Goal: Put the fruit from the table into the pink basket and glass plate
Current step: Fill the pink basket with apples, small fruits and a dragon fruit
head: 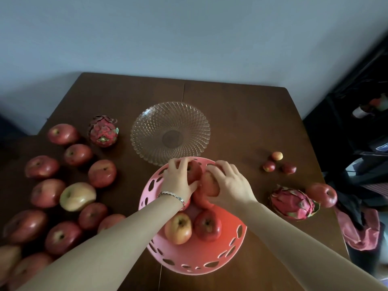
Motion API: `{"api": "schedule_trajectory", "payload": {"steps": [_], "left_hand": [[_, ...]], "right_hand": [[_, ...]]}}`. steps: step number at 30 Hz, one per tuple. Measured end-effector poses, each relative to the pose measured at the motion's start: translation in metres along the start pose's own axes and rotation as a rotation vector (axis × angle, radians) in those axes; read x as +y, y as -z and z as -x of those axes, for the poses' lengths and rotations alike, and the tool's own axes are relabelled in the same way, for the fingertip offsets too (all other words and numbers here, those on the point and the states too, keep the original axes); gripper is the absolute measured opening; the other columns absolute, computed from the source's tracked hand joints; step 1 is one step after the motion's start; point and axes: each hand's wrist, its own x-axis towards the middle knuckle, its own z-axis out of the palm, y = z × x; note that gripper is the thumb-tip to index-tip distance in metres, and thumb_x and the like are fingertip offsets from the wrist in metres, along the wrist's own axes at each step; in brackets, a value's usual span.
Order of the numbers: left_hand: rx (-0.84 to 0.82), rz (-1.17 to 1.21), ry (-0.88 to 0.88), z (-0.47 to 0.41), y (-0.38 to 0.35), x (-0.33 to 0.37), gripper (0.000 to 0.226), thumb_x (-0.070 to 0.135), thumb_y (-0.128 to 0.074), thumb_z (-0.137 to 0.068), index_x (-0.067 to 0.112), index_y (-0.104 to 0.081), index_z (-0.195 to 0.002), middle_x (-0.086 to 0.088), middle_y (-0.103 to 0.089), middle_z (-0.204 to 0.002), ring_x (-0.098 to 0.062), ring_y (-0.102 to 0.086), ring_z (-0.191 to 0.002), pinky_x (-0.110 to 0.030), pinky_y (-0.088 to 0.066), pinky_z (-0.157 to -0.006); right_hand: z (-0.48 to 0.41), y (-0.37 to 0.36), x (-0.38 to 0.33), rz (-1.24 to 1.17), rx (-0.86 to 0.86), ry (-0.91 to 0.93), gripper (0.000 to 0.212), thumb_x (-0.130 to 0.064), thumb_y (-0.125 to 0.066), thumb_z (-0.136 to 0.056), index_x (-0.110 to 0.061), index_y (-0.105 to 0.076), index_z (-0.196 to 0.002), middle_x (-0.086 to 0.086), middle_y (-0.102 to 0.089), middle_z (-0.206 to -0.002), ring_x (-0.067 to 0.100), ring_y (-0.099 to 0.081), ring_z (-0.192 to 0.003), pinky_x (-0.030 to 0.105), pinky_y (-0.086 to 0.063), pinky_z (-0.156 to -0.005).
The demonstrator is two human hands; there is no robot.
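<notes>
Left hand (178,179) and right hand (232,184) are both over the far half of the pink basket (189,267), which sits by the near edge of the tabletop (241,114). Left fingers curl over a red apple (194,172); right fingers wrap a second apple (210,185). The two fruits sit side by side, low in the basket, likely being set down together behind the two apples (178,227) lying inside.

Glass plate (201,122), mid-tabletop, holds nothing, perhaps kept for the dragon fruits (103,131) or the small fruits (277,163) near the right edge. Loose apples (102,173) crowd the left edge, within easy reach.

Can't tell:
- whether the held apples touch the basket floor
- how much fruit lies under the hands
- whether the basket rim touches the plate

The left forearm covers part of one apple. Apples at the near-left corner are cut off. Dark clutter beyond the right edge is unreadable.
</notes>
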Motion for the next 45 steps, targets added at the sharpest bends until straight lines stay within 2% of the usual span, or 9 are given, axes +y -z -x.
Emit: {"api": "schedule_trajectory", "payload": {"steps": [10,14,18,24,28,34,38,41,45], "left_hand": [[0.024,0.001,0.012,0.0,-0.004,-0.002,0.062,0.017,-0.071,-0.078,0.021,-0.041,-0.131,-0.012,-0.033,-0.135,-0.036,-0.04,-0.121,-0.04,-0.036,-0.102],[0.027,-0.089,0.016,0.003,-0.007,0.002,0.061,0.017,-0.067,-0.081,0.019,-0.038,-0.135,-0.016,-0.027,-0.141,-0.037,-0.032,-0.129,-0.041,-0.031,-0.109],[0.168,-0.248,-0.211,0.011,-0.009,0.01,0.053,0.014,-0.064,-0.078,0.012,-0.05,-0.129,-0.014,-0.034,-0.143,-0.032,-0.032,-0.134,-0.045,-0.029,-0.112],[-0.003,-0.352,-0.392,0.014,-0.016,0.026,0.06,0.039,-0.055,-0.087,0.014,-0.037,-0.139,-0.001,-0.046,-0.142,-0.018,-0.043,-0.129,-0.03,-0.027,-0.11],[-0.02,-0.64,-0.331,0.009,-0.016,0.04,0.06,0.052,-0.052,-0.085,0.016,-0.04,-0.131,-0.004,-0.053,-0.127,-0.022,-0.052,-0.118,-0.037,-0.027,-0.109],[-0.006,-0.806,-0.305,0.013,-0.029,0.06,0.06,0.047,-0.051,-0.085,0.017,-0.038,-0.135,-0.011,-0.053,-0.124,-0.028,-0.056,-0.11,-0.045,-0.026,-0.109],[0.074,-0.841,-0.377,0.01,-0.03,0.057,0.063,0.049,-0.081,-0.055,0.012,-0.066,-0.104,-0.014,-0.067,-0.083,-0.031,-0.067,-0.068,-0.044,-0.051,-0.081],[0.12,-0.784,-0.424,0.008,-0.035,0.049,0.066,0.042,-0.09,-0.032,0.007,-0.073,-0.084,-0.015,-0.061,-0.059,-0.031,-0.06,-0.043,-0.037,-0.054,-0.052],[0.113,-0.762,-0.418,0.008,-0.036,0.047,0.066,0.043,-0.09,-0.031,0.008,-0.073,-0.085,-0.013,-0.059,-0.058,-0.031,-0.059,-0.043,-0.034,-0.052,-0.048]], "right_hand": [[-0.008,-0.015,0.0,0.314,-0.044,0.041,0.099,-0.045,-0.09,-0.023,-0.017,-0.063,-0.114,0.011,-0.065,-0.102,0.028,-0.067,-0.085,0.035,-0.057,-0.063],[-0.003,-0.013,-0.003,0.169,-0.039,0.028,0.102,-0.032,-0.091,-0.037,-0.008,-0.052,-0.128,0.015,-0.062,-0.115,0.033,-0.062,-0.108,0.043,-0.056,-0.08],[0.004,-0.017,0.007,-0.035,-0.004,-0.023,0.075,-0.028,-0.082,-0.061,-0.006,-0.051,-0.125,0.01,-0.051,-0.138,0.027,-0.036,-0.137,0.04,-0.019,-0.116],[0.013,-0.009,0.016,-0.26,-0.094,-0.073,0.072,-0.012,-0.07,-0.069,-0.01,-0.043,-0.137,0.01,-0.035,-0.148,0.028,-0.027,-0.14,0.041,-0.024,-0.115],[0.017,0.032,0.038,-0.365,-0.178,-0.214,0.073,-0.011,-0.065,-0.078,-0.015,-0.03,-0.142,0.001,-0.036,-0.148,0.014,-0.029,-0.139,0.011,-0.018,-0.105],[0.048,0.079,0.127,0.084,0.023,-0.685,0.043,-0.022,-0.056,-0.086,-0.019,-0.051,-0.129,0.009,-0.039,-0.144,0.029,-0.029,-0.135,0.043,-0.023,-0.112],[0.065,0.081,0.18,0.098,-0.08,-1.173,0.05,-0.031,-0.05,-0.087,-0.027,-0.039,-0.136,0.016,-0.03,-0.14,0.04,-0.032,-0.126,0.049,-0.031,-0.101],[0.072,0.07,0.2,-0.065,-0.103,-1.22,0.059,-0.036,-0.055,-0.085,-0.027,-0.033,-0.139,0.018,-0.033,-0.135,0.042,-0.045,-0.117,0.046,-0.044,-0.094],[0.078,0.07,0.205,-0.094,-0.015,-1.182,0.083,-0.033,-0.077,-0.07,-0.017,-0.032,-0.138,0.017,-0.042,-0.129,0.041,-0.051,-0.113,0.044,-0.048,-0.084]]}}
